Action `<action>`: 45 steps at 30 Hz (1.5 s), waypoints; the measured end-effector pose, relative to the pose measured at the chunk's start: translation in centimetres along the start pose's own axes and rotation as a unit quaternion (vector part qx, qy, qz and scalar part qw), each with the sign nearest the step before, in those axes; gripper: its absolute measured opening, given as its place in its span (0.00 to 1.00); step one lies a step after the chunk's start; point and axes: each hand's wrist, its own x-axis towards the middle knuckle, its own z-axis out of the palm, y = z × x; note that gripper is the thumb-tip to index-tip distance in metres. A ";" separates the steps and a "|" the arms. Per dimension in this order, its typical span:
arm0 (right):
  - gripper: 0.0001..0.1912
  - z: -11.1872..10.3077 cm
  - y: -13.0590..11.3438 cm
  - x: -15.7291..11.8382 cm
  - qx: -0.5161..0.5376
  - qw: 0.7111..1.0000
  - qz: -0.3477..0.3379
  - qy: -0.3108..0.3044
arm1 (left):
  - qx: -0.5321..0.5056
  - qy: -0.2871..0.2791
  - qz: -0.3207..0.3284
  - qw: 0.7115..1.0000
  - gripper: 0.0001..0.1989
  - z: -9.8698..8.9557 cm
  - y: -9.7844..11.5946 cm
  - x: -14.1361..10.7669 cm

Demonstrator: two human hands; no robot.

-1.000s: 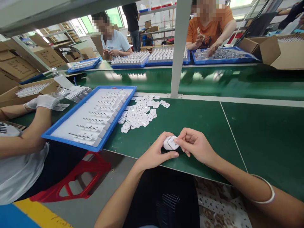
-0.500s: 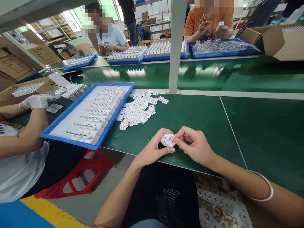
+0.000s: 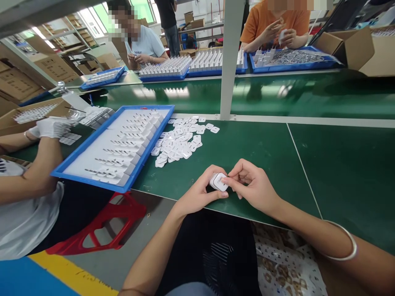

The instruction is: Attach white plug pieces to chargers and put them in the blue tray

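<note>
Just above the table's near edge, my left hand (image 3: pixel 199 192) is closed around a small white charger housing (image 3: pixel 217 183) with rounded corners. Its flat end face is turned up toward me. My right hand (image 3: pixel 253 187) is closed in a pinch, thumb and fingertips touching the right side of that face. Whatever lies between those fingertips is too small or too hidden to make out. Beyond my hands, a loose pile of flat white square pieces (image 3: pixel 178 143) is spread on the green table (image 3: pixel 256 144).
Left of the pile, a blue-rimmed tray (image 3: pixel 129 181) holds rows of white plug parts with metal pins. A co-worker's gloved hands (image 3: pixel 54 127) work at the left. A white post (image 3: pixel 230 61) rises behind the table. A red stool (image 3: pixel 101 230) stands below.
My hands stay almost in place, and my right fingertips shift slightly over the housing's end face. Dark marks visible there before are now mostly out of sight.
</note>
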 end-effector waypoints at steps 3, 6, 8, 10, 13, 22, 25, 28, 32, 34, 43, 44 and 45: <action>0.18 0.1 0.0 0.0 0.019 1.000 0.014 0.000 | 0.008 0.002 0.005 1.000 0.18 0.0 0.1 0.0; 0.19 0.1 -0.2 -0.1 0.022 1.000 0.021 -0.002 | 0.017 -0.002 0.011 1.000 0.17 0.0 0.1 0.0; 0.20 0.1 -0.3 -0.1 0.018 1.000 0.022 -0.004 | 0.024 -0.006 0.019 1.000 0.16 -0.1 0.0 0.0; 0.21 0.0 -0.5 0.0 0.010 1.000 0.022 -0.009 | 0.026 -0.011 0.029 0.999 0.15 -0.1 -0.1 -0.1; 0.22 -0.3 -0.4 0.4 0.036 0.998 0.044 -0.029 | 0.003 -0.005 0.040 0.999 0.16 -0.1 -0.2 -0.2; 0.22 -1.1 0.6 2.0 0.246 0.962 0.118 0.008 | -0.047 0.070 0.091 0.992 0.18 -0.2 -0.7 -0.3; 0.22 -1.0 0.7 2.0 0.245 0.961 0.128 0.002 | -0.035 0.109 0.092 0.989 0.15 -0.3 -0.8 -0.4; 0.22 -0.9 0.8 2.0 0.237 0.964 0.125 0.000 | -0.039 0.115 0.094 0.988 0.16 -0.3 -0.9 -0.5; 0.22 -1.1 1.0 2.1 0.228 0.966 0.126 0.012 | -0.068 0.109 0.106 0.986 0.14 -0.4 -0.9 -0.5; 0.22 -1.2 1.0 2.2 0.224 0.966 0.128 0.018 | -0.063 0.121 0.097 0.986 0.15 -0.3 -1.0 -0.4; 0.24 -1.3 0.8 2.0 0.221 0.963 0.151 0.033 | -0.011 0.154 0.041 0.987 0.20 -4.1 3.9 -1.7; 0.24 -1.3 0.9 2.0 0.221 0.962 0.155 0.030 | 0.011 0.163 0.024 0.986 0.19 -6.0 5.1 -1.6; 0.24 -1.3 1.0 2.0 0.221 0.962 0.159 0.024 | 0.045 0.183 -0.006 0.982 0.17 -8.2 6.3 -1.4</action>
